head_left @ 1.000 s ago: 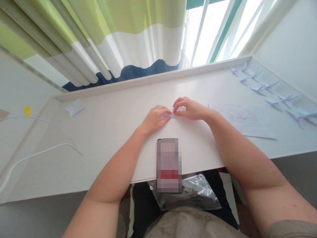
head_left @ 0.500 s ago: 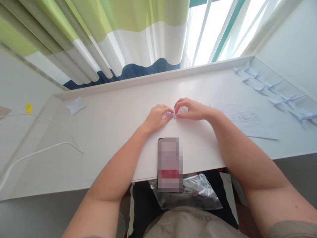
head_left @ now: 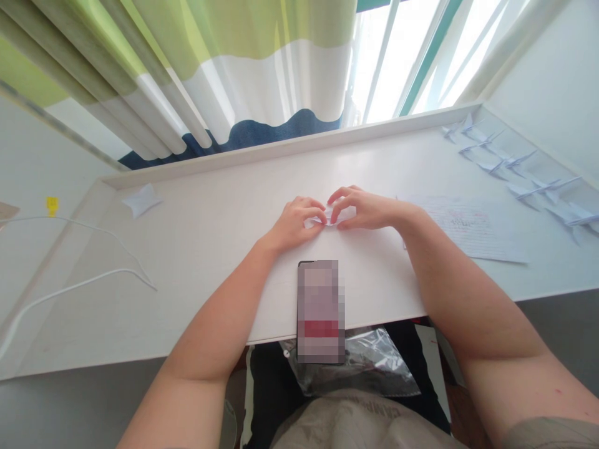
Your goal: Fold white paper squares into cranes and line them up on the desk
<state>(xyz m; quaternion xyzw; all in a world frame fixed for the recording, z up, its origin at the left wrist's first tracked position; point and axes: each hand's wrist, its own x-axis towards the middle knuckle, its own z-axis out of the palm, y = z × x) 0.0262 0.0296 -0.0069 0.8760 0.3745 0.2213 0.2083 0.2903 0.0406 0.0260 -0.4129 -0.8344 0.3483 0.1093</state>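
A small piece of folded white paper lies low over the desk between my two hands, partly covered by fingers. My left hand has its thumb and fingers closed on the paper's left part. On the other side my right hand curls over the paper, its thumb near the lower edge and its fingertips pressing close to the middle. Below the hands, a phone with a blurred screen sticks out past the desk's front edge.
Several folded paper cranes stand along the right back of the white desk. A written sheet lies beside my right forearm. At left are a folded paper piece and a white cable. A clear plastic bag rests on my lap.
The fingers of my right hand have shifted slightly lower and more inward, with the thumb a little apart from them. My left hand stays nearly in place.
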